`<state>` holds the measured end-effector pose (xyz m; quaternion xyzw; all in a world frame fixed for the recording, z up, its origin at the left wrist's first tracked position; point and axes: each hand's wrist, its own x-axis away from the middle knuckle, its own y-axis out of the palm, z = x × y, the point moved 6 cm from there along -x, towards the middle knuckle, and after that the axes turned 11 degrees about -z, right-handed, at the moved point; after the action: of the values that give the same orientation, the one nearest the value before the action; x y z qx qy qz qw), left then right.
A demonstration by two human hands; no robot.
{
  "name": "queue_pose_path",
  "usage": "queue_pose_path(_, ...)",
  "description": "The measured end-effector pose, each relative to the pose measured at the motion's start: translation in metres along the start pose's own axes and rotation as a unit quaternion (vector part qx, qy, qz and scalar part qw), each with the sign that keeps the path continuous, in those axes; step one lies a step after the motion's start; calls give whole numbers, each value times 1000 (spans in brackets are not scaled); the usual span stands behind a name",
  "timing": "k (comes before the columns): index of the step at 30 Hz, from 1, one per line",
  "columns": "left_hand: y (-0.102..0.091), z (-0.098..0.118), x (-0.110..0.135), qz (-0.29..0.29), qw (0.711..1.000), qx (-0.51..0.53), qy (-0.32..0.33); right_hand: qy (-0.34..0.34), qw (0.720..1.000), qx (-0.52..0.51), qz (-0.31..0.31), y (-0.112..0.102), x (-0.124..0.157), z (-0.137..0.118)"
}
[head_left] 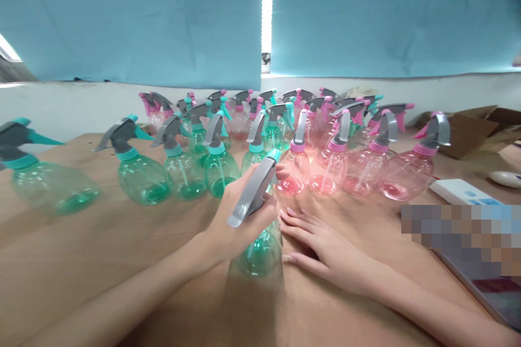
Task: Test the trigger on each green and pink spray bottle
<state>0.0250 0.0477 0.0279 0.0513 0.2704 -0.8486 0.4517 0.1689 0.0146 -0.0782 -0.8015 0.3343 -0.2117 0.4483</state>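
Note:
My left hand (240, 217) is wrapped round the neck of a green spray bottle (260, 252) with a grey trigger (253, 193), which stands on the wooden table (101, 260) near its front. My right hand (321, 241) lies flat on the table just right of that bottle, fingers stretched out and holding nothing. Behind both hands stands a row of green spray bottles (181, 171) on the left and pink spray bottles (366, 168) on the right, with several more rows further back.
One green bottle (44, 184) stands apart at the far left. A white box (464, 191) and a white object (507, 178) lie at the right, with a brown cardboard box (476, 130) behind. A dark flat item (488, 287) lies at the right edge. Blue curtains hang behind.

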Motion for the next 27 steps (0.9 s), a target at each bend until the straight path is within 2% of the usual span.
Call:
queue_pose_path(19,-2,0,-1,12,1000,-23,-5,-2,1000,-7,11,0,0,-1)
queue_pose_path(27,-5,6,0,14,997,-79,13,0,1000,-4,5,1,0,1)
